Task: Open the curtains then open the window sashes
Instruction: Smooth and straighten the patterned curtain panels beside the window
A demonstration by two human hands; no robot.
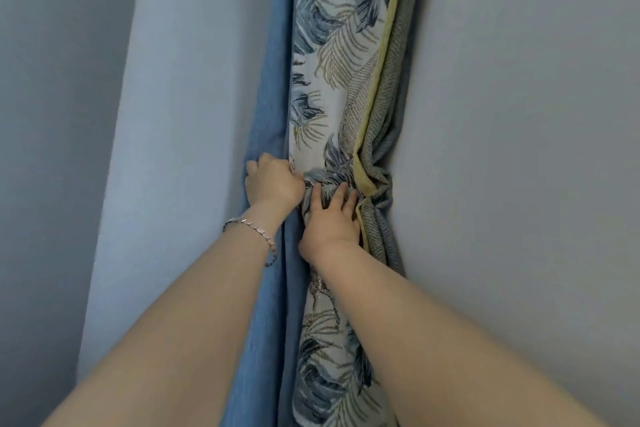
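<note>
Where the leaf-print curtain (329, 55) is bunched against the wall (519, 114) | left hand (273, 182) fisted on its blue edge panel (273, 97); bracelet (251, 227) at wrist | right hand (332, 218) fingers spread, pressing the gathered waist; green-trimmed folds (379, 184) just beside

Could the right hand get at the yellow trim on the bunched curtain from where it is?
Probably yes: the right hand lies on the leaf-print curtain, fingertips beside the yellow trim, nothing between.
</note>
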